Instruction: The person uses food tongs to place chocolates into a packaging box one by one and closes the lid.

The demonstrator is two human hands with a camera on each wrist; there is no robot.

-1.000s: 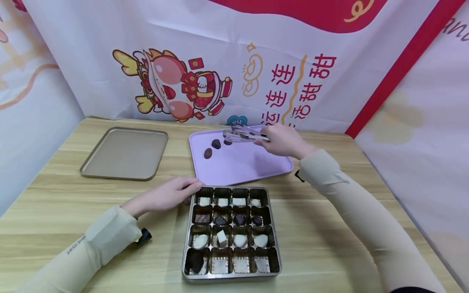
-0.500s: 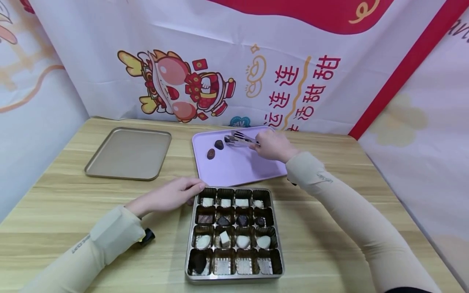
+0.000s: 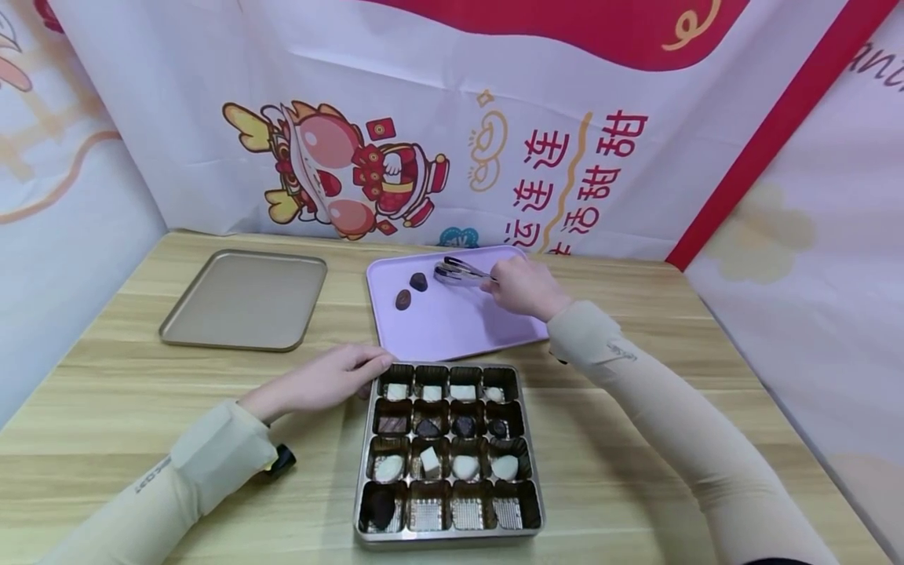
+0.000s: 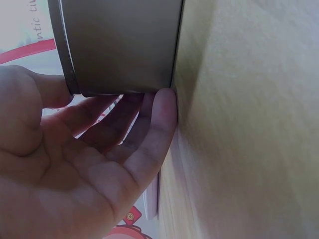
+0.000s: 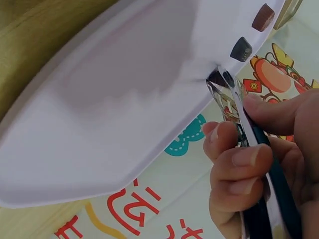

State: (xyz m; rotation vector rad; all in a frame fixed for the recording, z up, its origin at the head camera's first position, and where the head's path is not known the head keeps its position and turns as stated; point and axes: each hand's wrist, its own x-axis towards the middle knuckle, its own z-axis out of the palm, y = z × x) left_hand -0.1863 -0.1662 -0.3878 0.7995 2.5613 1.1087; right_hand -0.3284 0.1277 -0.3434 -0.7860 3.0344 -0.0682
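My right hand (image 3: 523,288) grips metal tongs (image 3: 461,271) over the back of the lilac tray (image 3: 452,326). In the right wrist view, the tong tips sit either side of a dark chocolate (image 5: 218,77) at the tray's surface. Two more chocolates, one dark (image 3: 419,281) and one brown (image 3: 402,299), lie left of it. My left hand (image 3: 335,380) holds the back left corner of a chocolate box (image 3: 452,537), thumb at the rim and fingers against the wall (image 4: 122,50). White and dark chocolates fill its back rows; the front row has one dark chocolate at left.
A bare bronze-coloured tray (image 3: 243,302) lies at the back left of the wooden table (image 3: 621,486). The printed cloth backdrop (image 3: 395,71) rises right behind the lilac tray. The box stands close in front of that tray.
My right hand has lowered and shifted a little left; the tongs have come down and narrowed around the dark chocolate. My left hand stays at the box corner.
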